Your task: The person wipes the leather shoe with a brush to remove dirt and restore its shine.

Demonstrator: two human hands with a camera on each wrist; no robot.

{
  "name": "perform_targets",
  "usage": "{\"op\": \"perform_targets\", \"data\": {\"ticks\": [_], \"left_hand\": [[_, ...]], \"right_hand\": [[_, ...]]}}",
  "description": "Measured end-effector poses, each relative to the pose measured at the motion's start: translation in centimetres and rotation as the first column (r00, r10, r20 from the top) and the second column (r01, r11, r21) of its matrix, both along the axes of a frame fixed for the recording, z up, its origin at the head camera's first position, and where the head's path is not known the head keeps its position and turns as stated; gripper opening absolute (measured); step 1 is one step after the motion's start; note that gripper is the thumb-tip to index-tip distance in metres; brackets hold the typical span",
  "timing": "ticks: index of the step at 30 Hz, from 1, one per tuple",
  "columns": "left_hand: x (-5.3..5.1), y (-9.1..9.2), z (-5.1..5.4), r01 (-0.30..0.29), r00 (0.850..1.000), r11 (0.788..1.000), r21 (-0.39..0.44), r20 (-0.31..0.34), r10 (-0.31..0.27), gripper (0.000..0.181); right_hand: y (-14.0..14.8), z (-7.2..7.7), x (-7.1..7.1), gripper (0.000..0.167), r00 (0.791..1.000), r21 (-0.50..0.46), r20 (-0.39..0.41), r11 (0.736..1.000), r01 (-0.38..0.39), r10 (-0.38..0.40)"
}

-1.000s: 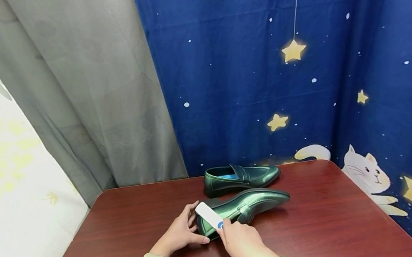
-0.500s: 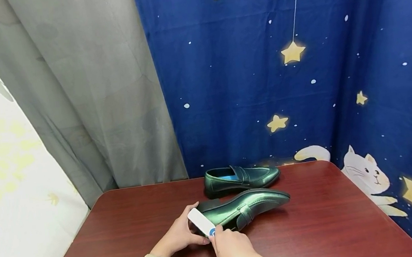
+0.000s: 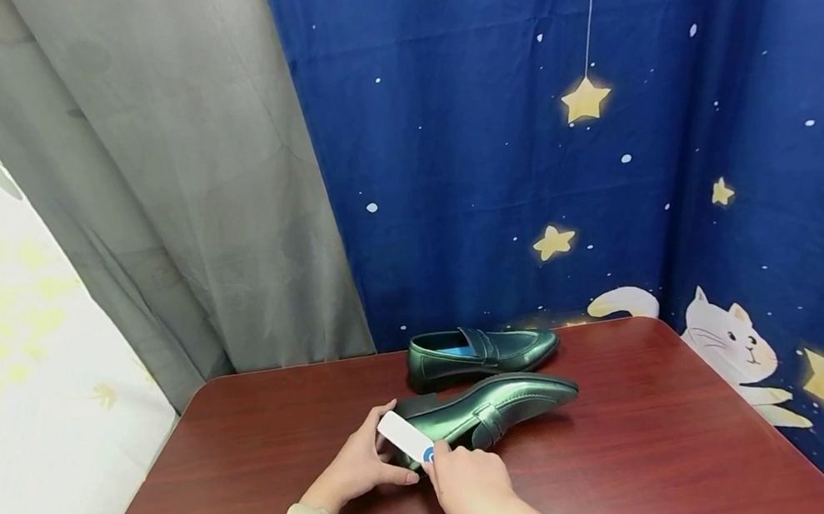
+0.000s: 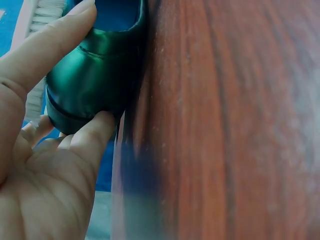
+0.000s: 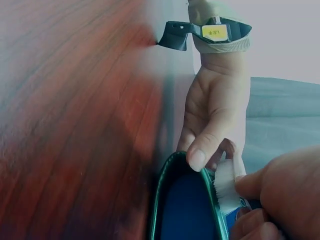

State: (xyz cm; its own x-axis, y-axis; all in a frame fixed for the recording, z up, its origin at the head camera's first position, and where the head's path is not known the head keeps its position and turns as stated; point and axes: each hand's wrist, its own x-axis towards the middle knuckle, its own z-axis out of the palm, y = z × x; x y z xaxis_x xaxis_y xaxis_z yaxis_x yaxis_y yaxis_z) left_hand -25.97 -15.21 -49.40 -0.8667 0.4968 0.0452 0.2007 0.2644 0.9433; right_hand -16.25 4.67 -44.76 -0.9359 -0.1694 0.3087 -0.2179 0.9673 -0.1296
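A green loafer lies on its side on the table, its toe pointing right. My left hand grips its heel; in the left wrist view the thumb lies by the shoe's opening and a fingertip presses the heel. My right hand holds a white-backed brush against the side of the heel. White bristles show along the shoe's outer side in the right wrist view. The blue insole is visible inside the opening. Part of the heel is hidden behind the brush and hands.
A matching green loafer stands upright just behind, near the back edge of the reddish-brown table. Beyond that edge hang a grey curtain and a blue star-patterned curtain.
My right hand has moved the brush left and down along the heel, then slightly back up. The left hand and both loafers stay nearly in place.
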Motion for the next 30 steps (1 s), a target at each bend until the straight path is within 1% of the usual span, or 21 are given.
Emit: {"op": "perform_targets", "data": {"ticks": [3,8,17,20,27,30], "left_hand": [[0.0,0.0,0.1,0.014,1.0,0.999,0.032,0.022,-0.015,0.117],[0.0,0.0,0.2,0.021,0.999,0.999,0.035,0.026,-0.022,0.114],[0.0,0.0,0.1,0.03,0.999,0.998,0.058,0.037,-0.033,0.112],[0.0,0.0,0.0,0.025,0.999,0.998,0.055,0.04,-0.027,0.113],[0.0,-0.1,0.1,0.009,0.999,1.0,0.028,0.037,-0.01,0.112],[0.0,0.1,0.2,0.005,0.999,1.0,0.023,0.034,-0.006,0.113]], "right_hand": [[0.4,0.3,-0.1,0.031,1.0,-0.007,0.008,1.0,-0.002,0.002],[0.9,0.7,-0.2,0.03,1.0,-0.01,0.024,1.0,-0.006,0.006],[1.6,0.7,-0.2,0.03,0.999,-0.014,0.031,1.0,0.009,-0.009],[1.8,0.8,-0.3,0.03,0.999,-0.019,0.043,1.0,0.014,-0.013],[2.4,1.0,-0.4,0.03,0.999,-0.042,0.035,0.999,0.023,-0.022],[2.9,1.2,-0.4,0.031,0.998,-0.055,0.055,0.998,0.031,-0.028]]}}
